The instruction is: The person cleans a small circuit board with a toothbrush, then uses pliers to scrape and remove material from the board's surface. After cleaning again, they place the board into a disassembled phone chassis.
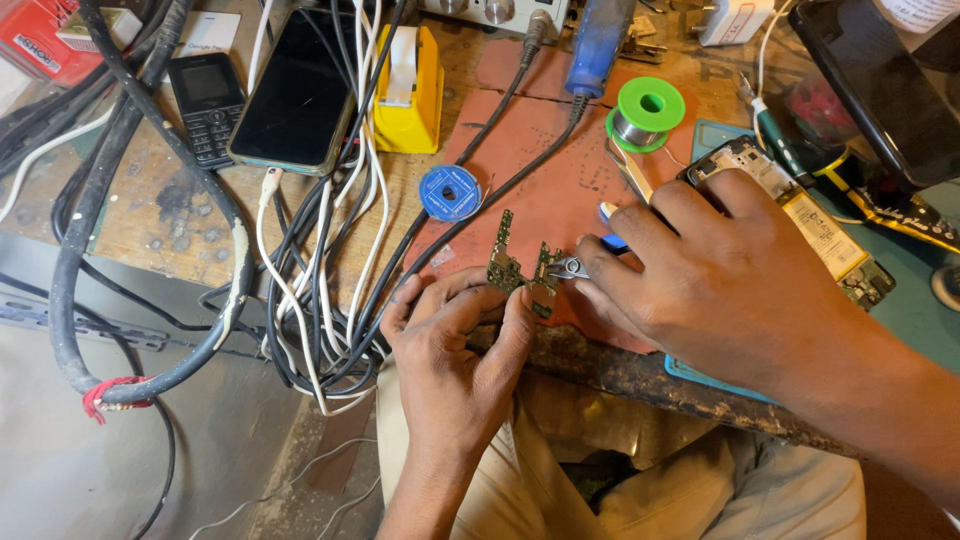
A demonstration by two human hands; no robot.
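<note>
green circuit board [520, 272], small, thin and irregular in outline, sits pinched upright in your left hand [455, 350], raised just above the front edge of the worn wooden tabletop [150, 215] and over the reddish-brown silicone work mat [545, 190]. your left fingers [520, 320] press together on its lower edge and side, which keeps the populated face turned up toward you and steady for fine work.

your right hand [720, 280] comes in from the right, its fingers closed around slim metal tweezers [568, 267] with a blue grip; the tips touch the board's right edge. the heel of that hand lies over the teal mat [905, 305], likely to brace the tool.

near your right hand lie an opened phone body [800, 205] with its innards exposed, a green spool of solder wire [648, 112] and a blue round reel [449, 193], all within easy reach on the mats. farther back stand a yellow tape dispenser [410, 90], a black smartphone [298, 88] lying screen-up and a small black keypad phone [207, 105]. a tangle of black and white cables [320, 260] droops over the left edge of the tabletop, out of the working area.
</note>
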